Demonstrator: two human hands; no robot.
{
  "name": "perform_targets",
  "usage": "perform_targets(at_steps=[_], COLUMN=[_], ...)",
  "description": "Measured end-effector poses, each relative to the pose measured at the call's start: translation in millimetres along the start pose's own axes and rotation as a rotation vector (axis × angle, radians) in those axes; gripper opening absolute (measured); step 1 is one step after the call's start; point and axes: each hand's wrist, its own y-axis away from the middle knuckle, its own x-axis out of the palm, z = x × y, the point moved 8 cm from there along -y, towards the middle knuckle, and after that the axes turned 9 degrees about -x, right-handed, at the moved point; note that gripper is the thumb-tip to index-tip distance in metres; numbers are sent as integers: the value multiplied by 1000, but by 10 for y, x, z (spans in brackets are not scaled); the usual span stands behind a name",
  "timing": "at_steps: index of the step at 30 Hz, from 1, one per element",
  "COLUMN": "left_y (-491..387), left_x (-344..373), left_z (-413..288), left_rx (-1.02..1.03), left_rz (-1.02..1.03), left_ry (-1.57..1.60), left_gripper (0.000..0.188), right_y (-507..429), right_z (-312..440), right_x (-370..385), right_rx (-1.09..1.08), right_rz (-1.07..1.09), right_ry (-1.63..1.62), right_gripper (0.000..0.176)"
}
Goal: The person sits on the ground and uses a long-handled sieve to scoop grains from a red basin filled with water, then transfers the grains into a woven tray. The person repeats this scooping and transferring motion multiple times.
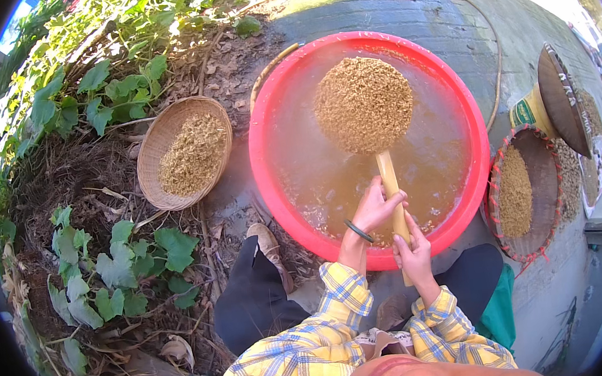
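Observation:
Both my hands hold the pale wooden or bamboo handle [387, 172] of a round scoop or strainer heaped with wet brown grain [364, 104]. My left hand [376, 205], with a dark green bangle on its wrist, grips the handle's middle. Nearer my body, my right hand [414, 253] is closed around the lower part of the handle. The heap is over a wide red plastic tub [265, 175] of cloudy brown water [434, 176], with bits floating near its rim. The grain hides the scoop's head, so its make cannot be told.
On the left, a woven bamboo basket [149, 177] holds husks or grain, beside leafy vines [117, 268]. At the right, a red-laced basket [545, 183] holds grain. Behind it, a round shallow basket [562, 100] sits on a yellowish bucket [532, 112]. A hose [498, 58] crosses the concrete.

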Motion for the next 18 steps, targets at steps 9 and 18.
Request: perform_targets(at_steps=[9,18], left_y=[-58,-71], left_x=[45,-9], left_z=[26,134], left_rx=[-1,-39], left_rz=[-22,-45], left_ry=[72,63], left_gripper=[40,39], right_y=[-7,-9], right_z=[30,-124], right_x=[-54,-14], right_rx=[21,152], right_rz=[-14,31], right_ry=[-12,-56], right_gripper=[58,53])
